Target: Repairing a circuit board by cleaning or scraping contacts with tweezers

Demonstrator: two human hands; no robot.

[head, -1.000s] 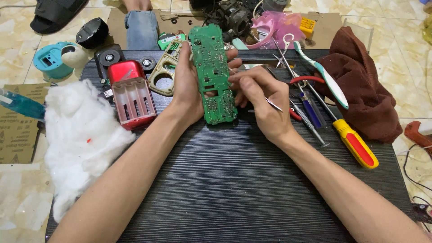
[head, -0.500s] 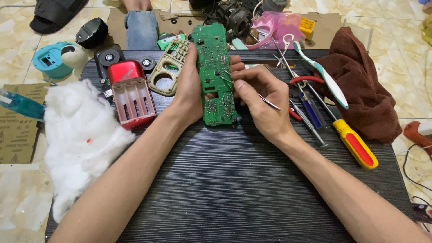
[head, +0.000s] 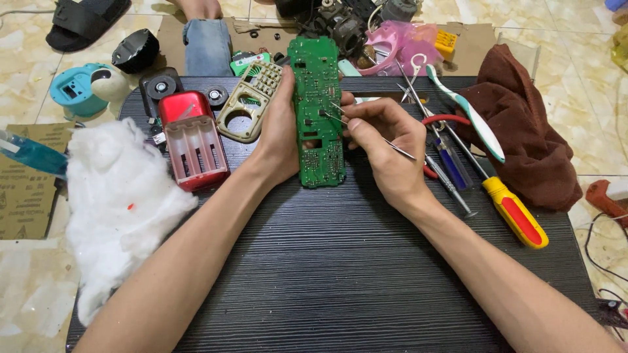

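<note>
My left hand [head: 278, 137] grips a long green circuit board [head: 318, 111] by its left edge and holds it upright over the black ribbed board [head: 340, 274]. My right hand [head: 386, 140] pinches thin metal tweezers [head: 366, 131], whose tip touches the middle of the circuit board. A beige keypad cover [head: 252, 101] lies just left of my left hand. A red casing with battery slots [head: 193, 140] lies further left.
A wad of white cotton [head: 118, 202] lies at the left edge. Screwdrivers, one with a yellow and red handle [head: 513, 209], red-handled pliers [head: 445, 121], a toothbrush [head: 471, 117] and a brown cloth [head: 523, 131] lie at the right. Loose parts and another person's leg [head: 206, 42] are behind.
The circuit board has shifted slightly and stands straighter. My right hand has brought the tweezers' tip up onto the middle of the board.
</note>
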